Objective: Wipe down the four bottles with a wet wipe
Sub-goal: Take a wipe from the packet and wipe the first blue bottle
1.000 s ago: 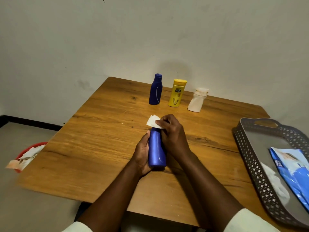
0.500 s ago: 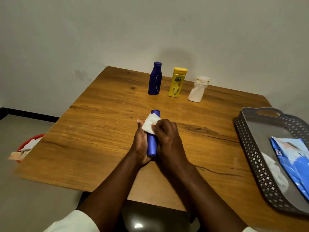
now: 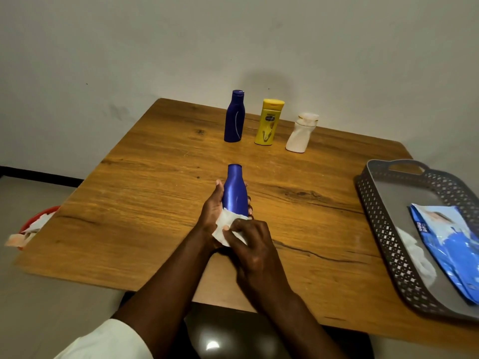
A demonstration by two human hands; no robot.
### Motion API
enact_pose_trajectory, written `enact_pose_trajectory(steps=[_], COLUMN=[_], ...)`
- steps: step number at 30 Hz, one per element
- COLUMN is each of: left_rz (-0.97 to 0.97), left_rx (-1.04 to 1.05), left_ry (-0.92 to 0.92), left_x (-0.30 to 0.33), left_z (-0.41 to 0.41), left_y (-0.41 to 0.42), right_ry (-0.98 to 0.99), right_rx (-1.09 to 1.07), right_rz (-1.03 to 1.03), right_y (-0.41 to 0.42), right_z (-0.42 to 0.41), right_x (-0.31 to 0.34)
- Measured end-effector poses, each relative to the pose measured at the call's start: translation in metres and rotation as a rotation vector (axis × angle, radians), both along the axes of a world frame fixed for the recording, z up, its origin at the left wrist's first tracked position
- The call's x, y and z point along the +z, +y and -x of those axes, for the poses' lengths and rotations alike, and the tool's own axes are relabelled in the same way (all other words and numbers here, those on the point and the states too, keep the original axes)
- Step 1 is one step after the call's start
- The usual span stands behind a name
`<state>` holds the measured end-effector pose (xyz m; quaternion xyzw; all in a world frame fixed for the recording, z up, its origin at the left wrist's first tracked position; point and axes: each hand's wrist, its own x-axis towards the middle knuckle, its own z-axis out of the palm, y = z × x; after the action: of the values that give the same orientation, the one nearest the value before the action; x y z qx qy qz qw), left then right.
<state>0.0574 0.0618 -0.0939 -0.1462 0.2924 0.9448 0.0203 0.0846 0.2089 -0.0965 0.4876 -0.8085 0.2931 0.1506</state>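
Note:
A shiny blue bottle (image 3: 234, 191) is held over the middle of the wooden table (image 3: 145, 203), its cap pointing away from me. My left hand (image 3: 211, 211) grips the bottle from the left side. My right hand (image 3: 252, 248) pinches a white wet wipe (image 3: 225, 226) against the bottle's near end. At the far edge stand a dark blue bottle (image 3: 234, 117), a yellow bottle (image 3: 269, 122) and a white bottle (image 3: 302, 133), all upright in a row.
A grey perforated tray (image 3: 388, 229) sits at the table's right edge, holding a blue wet-wipe pack (image 3: 451, 250) and a crumpled white wipe (image 3: 417, 257). A red bin (image 3: 33, 218) with used wipes stands on the floor to the left.
My right hand slid the wipe from the bottle's cap end down to its near end. The bottle's upper part is now uncovered.

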Motion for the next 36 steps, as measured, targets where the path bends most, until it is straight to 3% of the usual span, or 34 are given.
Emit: enact_pose_trajectory(steps=[3, 7, 9, 15, 23, 30, 32, 36], left_rz=[0.013, 0.056, 0.089, 0.102, 0.022, 0.079, 0.107, 0.064], left_rx=[0.002, 0.01, 0.027, 0.054, 0.051, 0.012, 0.014, 0.068], left_ry=[-0.009, -0.032, -0.039, -0.02, -0.03, -0.019, -0.005, -0.034], left_x=[0.003, -0.001, -0.004, -0.001, -0.006, -0.004, -0.004, -0.004], left_z=[0.0, 0.0, 0.001, 0.001, 0.001, 0.001, 0.0, -0.001], left_y=[0.002, 0.004, 0.003, 0.006, 0.001, 0.001, 0.002, 0.002], right_ry=[-0.109, -0.553, -0.537, -0.461, -0.108, -0.12, -0.337, -1.218], right_rx=[0.007, -0.111, -0.172, -0.16, -0.14, -0.099, -0.118, -0.331], right_rz=[0.145, 0.471, 0.5, 0.307, 0.075, 0.167, 0.361, 0.887], right_y=[0.005, -0.009, -0.02, -0.046, -0.011, 0.008, 0.009, 0.012], right_z=[0.007, 0.032, 0.049, 0.061, 0.011, -0.006, -0.007, 0.014], right_x=[0.004, 0.03, 0.046, 0.037, 0.006, -0.008, 0.0, 0.023])
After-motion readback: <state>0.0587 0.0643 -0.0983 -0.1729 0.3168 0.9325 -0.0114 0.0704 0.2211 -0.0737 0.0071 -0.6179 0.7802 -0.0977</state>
